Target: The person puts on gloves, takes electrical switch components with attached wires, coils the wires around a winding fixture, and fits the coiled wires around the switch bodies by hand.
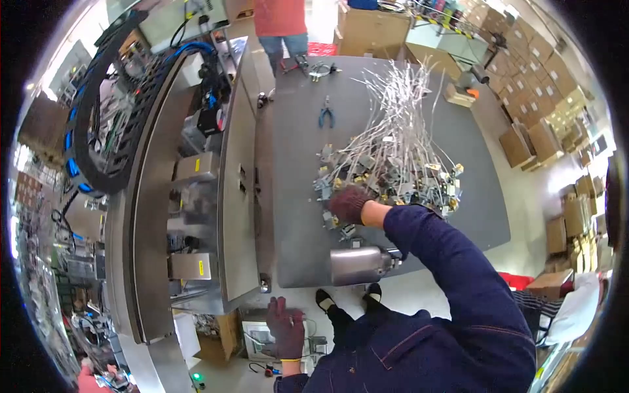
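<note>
A dark red knitted glove covers my right hand (350, 204), which reaches onto the near left edge of a pile of small metal parts (400, 177); its fingertips are hidden among them. Long silvery wires (403, 98) run from the pile toward the far side of the grey table (301, 170). Also gloved, my left hand (286, 329) is off the table at the lower left, fingers spread and holding nothing. Nearest my right hand on the near side, a metal cylinder (357, 265) lies at the table's front edge.
Blue-handled pliers (327, 114) and another tool (296, 63) lie farther back on the table. A steel machine cabinet (239, 196) stands along the left. A person (280, 26) in a red top stands beyond the table. Cardboard boxes (537, 72) are stacked at the right.
</note>
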A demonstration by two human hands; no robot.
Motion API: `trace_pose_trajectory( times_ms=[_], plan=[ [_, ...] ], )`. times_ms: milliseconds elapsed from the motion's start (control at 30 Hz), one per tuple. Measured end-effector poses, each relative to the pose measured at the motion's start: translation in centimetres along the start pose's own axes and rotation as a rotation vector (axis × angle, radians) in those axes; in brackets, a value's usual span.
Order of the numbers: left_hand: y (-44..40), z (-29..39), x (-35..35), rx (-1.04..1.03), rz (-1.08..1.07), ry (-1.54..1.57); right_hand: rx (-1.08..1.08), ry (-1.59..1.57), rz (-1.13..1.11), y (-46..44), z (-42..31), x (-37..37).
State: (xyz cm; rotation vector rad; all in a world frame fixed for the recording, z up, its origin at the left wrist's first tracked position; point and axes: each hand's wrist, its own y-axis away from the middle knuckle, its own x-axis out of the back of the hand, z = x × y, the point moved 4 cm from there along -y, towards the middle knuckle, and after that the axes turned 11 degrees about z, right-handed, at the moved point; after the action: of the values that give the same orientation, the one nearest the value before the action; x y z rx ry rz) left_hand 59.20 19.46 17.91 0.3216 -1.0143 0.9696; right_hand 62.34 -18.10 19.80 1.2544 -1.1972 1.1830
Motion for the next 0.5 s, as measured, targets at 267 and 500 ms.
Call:
trace_pose_trajectory(
  times_ms=[267, 500],
  plan=[
    [-9.3, 16.0, 11.1, -0.259, 0.360, 0.164, 0.054, -0.280, 0.284, 4.7, -6.2, 15.5],
    [-11.7, 23.6, 12.0, -0.323, 0.238, 0.028, 0.033, -0.643, 0.889, 12.8, -9.2, 24.1]
  ],
)
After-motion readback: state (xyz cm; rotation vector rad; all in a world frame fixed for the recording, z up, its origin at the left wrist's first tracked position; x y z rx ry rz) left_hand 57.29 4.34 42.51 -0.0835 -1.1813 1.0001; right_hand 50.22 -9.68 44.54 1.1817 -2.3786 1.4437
